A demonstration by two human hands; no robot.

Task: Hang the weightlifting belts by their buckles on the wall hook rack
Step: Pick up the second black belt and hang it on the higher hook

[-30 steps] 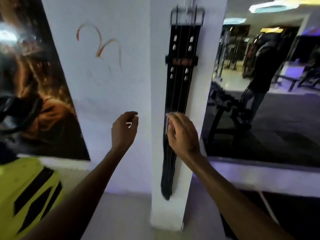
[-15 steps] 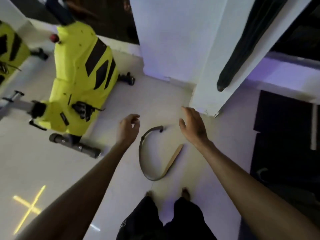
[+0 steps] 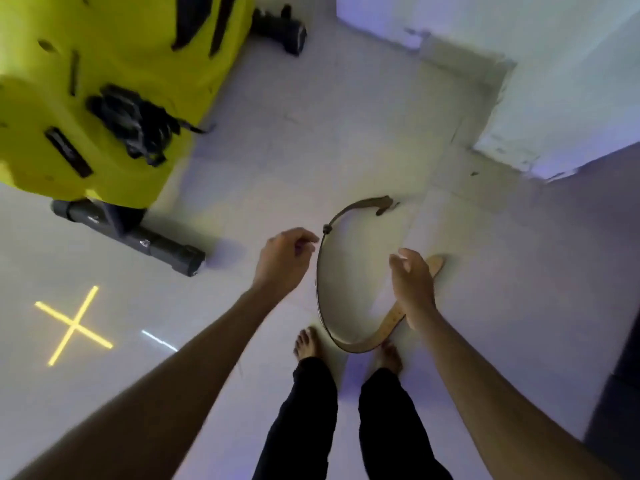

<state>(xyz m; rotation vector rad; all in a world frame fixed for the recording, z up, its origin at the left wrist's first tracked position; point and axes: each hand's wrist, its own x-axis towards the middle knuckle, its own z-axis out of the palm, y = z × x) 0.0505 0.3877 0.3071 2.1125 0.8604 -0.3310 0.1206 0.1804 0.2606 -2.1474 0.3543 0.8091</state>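
A tan leather weightlifting belt (image 3: 323, 306) lies curled on its edge on the pale tiled floor, its buckle end (image 3: 379, 202) farthest from me and its tongue end (image 3: 437, 263) to the right. My left hand (image 3: 284, 259) hovers just left of the belt with fingers loosely curled, holding nothing. My right hand (image 3: 412, 282) hangs over the belt's right side, fingers spread, and hides part of the strap. Whether it touches the belt I cannot tell. The wall hook rack and the hung black belt are out of view.
A yellow exercise bike (image 3: 114, 88) with a grey floor bar (image 3: 138, 237) stands at the left. The white pillar base (image 3: 561, 116) is at the upper right. My bare feet (image 3: 306, 344) stand right behind the belt. A dark mat (image 3: 620, 393) borders the right edge.
My view has swung from the hung black belt on the pillar down to the floor. Both hands have dropped toward the tan belt, which now lies closer below them.
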